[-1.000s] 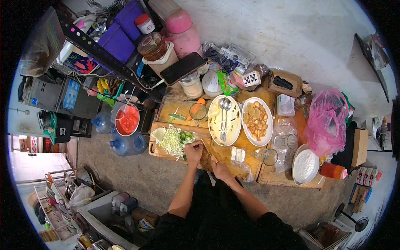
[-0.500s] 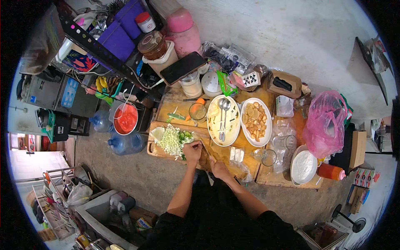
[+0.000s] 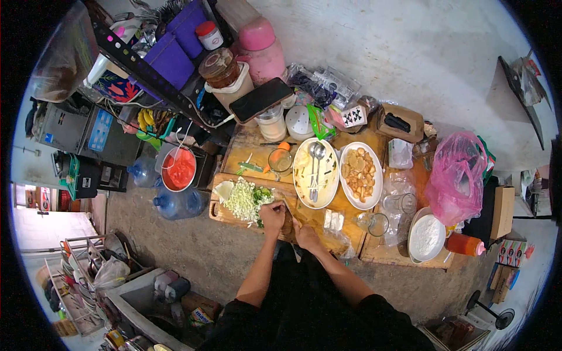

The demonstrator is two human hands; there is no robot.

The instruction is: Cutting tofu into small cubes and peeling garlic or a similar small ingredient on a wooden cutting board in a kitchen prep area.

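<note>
On the cutting board (image 3: 229, 219) lies a pile of chopped pale vegetable (image 3: 243, 202) with chopped greens (image 3: 263, 194) at its right side. My left hand (image 3: 272, 217) is closed, fingertips down at the right end of the pile, beside a knife blade (image 3: 285, 212); what it pinches is hidden. My right hand (image 3: 305, 236) grips the knife's handle at the board's right part, blade pointing away from me. Just beyond sit an oval plate (image 3: 302, 187) with two spoons (image 3: 315, 167) and another (image 3: 357, 202) with golden fried pieces (image 3: 356, 172).
Around the board are glasses (image 3: 373, 224), a white package (image 3: 333, 219), a white bowl (image 3: 426, 238), an orange bottle (image 3: 462, 243) and a pink bag (image 3: 453, 175). A red-filled pot (image 3: 178, 169) and water jugs (image 3: 181, 205) stand left; a loaded shelf (image 3: 158, 64) rises upper left.
The scene sits slightly lower in the picture than half a second ago. Both hands stay at the same part of the board, with only slight movement.
</note>
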